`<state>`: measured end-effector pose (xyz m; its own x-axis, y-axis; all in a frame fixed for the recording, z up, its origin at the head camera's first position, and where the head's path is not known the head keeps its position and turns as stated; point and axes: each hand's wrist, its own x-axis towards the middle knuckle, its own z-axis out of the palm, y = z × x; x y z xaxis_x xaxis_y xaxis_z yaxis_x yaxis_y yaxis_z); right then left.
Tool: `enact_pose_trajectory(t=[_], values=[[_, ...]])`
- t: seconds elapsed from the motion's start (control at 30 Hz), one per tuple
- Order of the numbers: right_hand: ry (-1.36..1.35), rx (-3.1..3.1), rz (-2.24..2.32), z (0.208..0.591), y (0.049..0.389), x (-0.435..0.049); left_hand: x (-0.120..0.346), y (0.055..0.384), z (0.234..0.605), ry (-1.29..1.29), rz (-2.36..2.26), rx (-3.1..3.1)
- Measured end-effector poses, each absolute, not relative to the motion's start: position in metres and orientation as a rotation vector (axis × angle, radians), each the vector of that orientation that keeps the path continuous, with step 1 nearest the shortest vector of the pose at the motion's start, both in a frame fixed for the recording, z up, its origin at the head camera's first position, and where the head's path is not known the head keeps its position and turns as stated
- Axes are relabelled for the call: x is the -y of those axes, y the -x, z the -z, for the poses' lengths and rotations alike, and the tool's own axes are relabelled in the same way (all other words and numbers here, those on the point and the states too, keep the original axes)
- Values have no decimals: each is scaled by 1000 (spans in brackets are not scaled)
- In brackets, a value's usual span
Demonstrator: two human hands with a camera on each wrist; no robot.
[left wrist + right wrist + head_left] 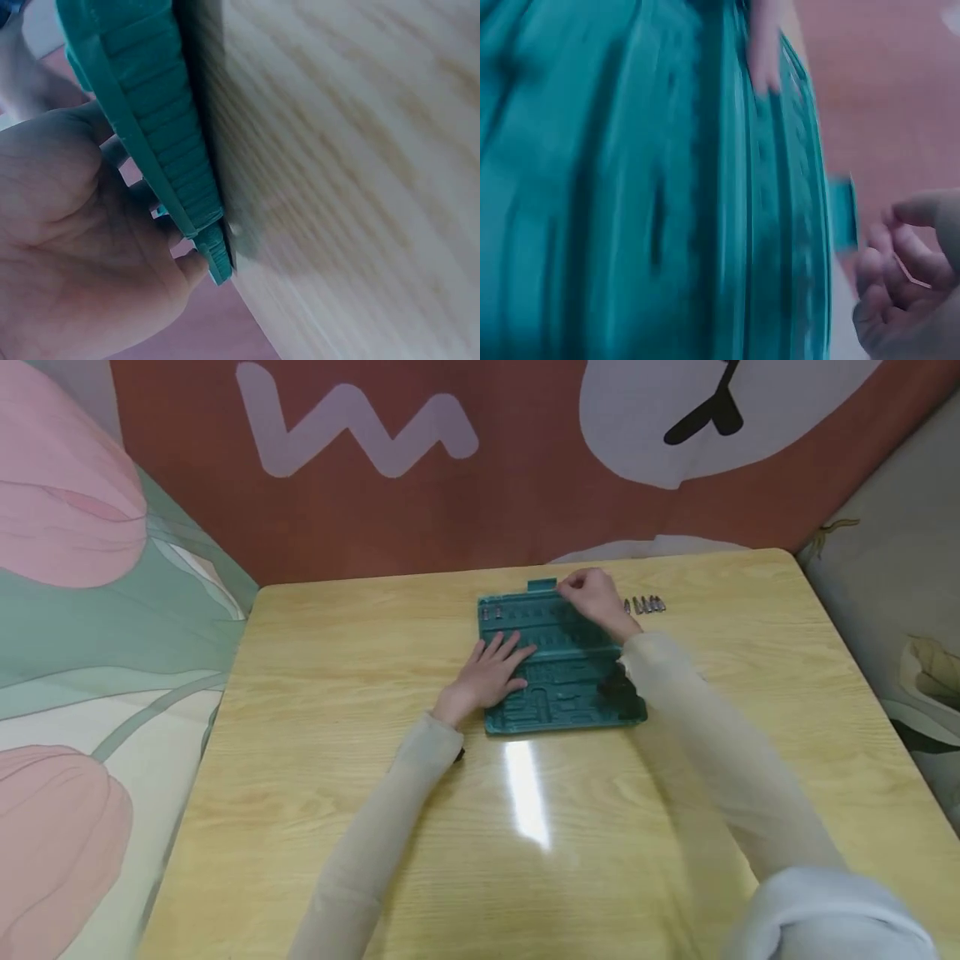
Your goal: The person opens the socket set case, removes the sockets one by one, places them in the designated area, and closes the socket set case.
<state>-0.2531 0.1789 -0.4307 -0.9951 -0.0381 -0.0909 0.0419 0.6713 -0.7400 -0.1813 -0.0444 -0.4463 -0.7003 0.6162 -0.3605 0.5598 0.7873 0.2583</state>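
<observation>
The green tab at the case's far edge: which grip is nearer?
Right. The right grip is beside the tab; the left grip is farther, on the left side of the case.

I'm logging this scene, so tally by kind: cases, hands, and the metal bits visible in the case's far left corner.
Green case: 1
Hands, left hand and right hand: 2
Metal bits in the far left corner: 2
Total: 5

Loose bits right of the case aren't counted.
</observation>
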Motion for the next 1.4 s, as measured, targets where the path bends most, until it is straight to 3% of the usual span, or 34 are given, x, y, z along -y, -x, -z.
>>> enact_pose_trajectory(t=[0.17,0.4,1.4], values=[[141,-2686,1180,438,266,-131,41,181,445,-888,-136,-2552],[4,-2716,1097,454,281,-88,48,180,446,-888,-65,-2576],[-253,-2352,1528,452,279,-90,46,179,447,-882,-114,-2564]])
